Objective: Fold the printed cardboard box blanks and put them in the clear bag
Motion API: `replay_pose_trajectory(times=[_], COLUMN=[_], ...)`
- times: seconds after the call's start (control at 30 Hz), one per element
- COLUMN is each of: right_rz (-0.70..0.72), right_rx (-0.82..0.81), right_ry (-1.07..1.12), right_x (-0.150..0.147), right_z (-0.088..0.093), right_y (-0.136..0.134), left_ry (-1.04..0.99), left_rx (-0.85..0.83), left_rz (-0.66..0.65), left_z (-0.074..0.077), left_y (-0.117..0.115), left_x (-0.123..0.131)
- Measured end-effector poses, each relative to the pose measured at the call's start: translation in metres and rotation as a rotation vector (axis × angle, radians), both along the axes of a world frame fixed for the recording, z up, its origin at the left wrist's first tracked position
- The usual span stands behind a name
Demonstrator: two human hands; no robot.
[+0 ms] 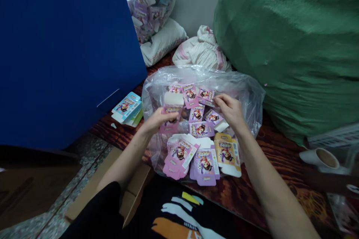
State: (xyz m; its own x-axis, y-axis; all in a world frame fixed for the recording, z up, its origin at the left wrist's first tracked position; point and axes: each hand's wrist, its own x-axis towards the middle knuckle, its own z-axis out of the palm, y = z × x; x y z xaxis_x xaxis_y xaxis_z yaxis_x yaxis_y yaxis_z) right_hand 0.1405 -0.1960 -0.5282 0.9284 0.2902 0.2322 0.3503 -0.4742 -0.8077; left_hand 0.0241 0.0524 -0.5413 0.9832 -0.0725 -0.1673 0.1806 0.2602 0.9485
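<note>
Left hand [157,121] grips a pink carton [169,127], its white top flap raised, above a clear plastic bag [248,95]; the right hand [230,109] has thumb and fingers drawn close at the edge of a pink box [206,94], though whether it grips it I cannot tell. Nearest the body, flat pink cartons [179,153], purple cartons [204,167] and yellow cartons [225,153] lie side by side. Past them, small purple boxes [200,130] rest on the bag. Blue cartons [127,106] lie to the left. Farther back sit two white sacks [165,39] and a bulging bag of cartons [153,11].
</note>
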Motion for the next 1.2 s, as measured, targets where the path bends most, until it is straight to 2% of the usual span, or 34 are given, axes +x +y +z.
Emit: replay_pose_trajectory(times=[0.03,0.07,0.2,0.3,0.37,0.43,0.53,0.67,0.73,0.8,0.9,1.0,1.1,1.2], right_rz=[0.040,0.068,0.067,0.000,0.004,0.031,0.046,0.069,0.037,-0.003,-0.059,-0.124,-0.207,-0.232], right_rx=[-0.162,-0.225,-0.315,-0.273,-0.220,-0.189,-0.122,0.206,0.317,0.407,0.496,0.544,0.555,0.504], right_ry=[-0.012,-0.002,0.002,-0.081,-0.102,-0.078,-0.095,-0.208,-0.151,-0.051,0.139,0.320,0.244,0.146], right_x=[0.027,0.052,0.136,0.167,0.167,0.148,0.087,-0.016,-0.056,-0.083,-0.108,-0.123,-0.134,-0.141], right_z=[0.000,0.001,0.015,0.028,0.032,0.029,0.018,0.004,-0.003,-0.011,-0.027,-0.042,-0.049,-0.047], right_y=[0.014,0.028,0.071,0.077,0.071,0.061,0.044,0.022,0.012,0.003,-0.009,-0.019,-0.026,-0.031], left_ry=[-0.015,-0.019,-0.024,-0.116,-0.172,-0.168,-0.070,0.043,0.112,0.156,0.197,0.264,0.154,-0.003], left_rx=[0.010,0.037,0.214,0.261,0.272,0.246,0.095,-0.173,-0.281,-0.354,-0.390,-0.350,-0.248,-0.121], left_rz=[0.031,0.048,0.118,0.249,0.264,0.194,0.045,-0.112,-0.146,-0.141,-0.146,-0.224,-0.143,-0.040], left_z=[0.004,0.008,0.020,0.025,0.025,0.021,0.010,-0.007,-0.014,-0.020,-0.028,-0.038,-0.044,-0.041], left_y=[0.010,0.019,0.048,0.062,0.063,0.053,0.020,-0.038,-0.064,-0.085,-0.106,-0.115,-0.117,-0.112], left_x=[0.016,0.033,0.103,0.138,0.144,0.136,0.104,0.052,0.029,0.010,-0.013,-0.030,-0.046,-0.062])
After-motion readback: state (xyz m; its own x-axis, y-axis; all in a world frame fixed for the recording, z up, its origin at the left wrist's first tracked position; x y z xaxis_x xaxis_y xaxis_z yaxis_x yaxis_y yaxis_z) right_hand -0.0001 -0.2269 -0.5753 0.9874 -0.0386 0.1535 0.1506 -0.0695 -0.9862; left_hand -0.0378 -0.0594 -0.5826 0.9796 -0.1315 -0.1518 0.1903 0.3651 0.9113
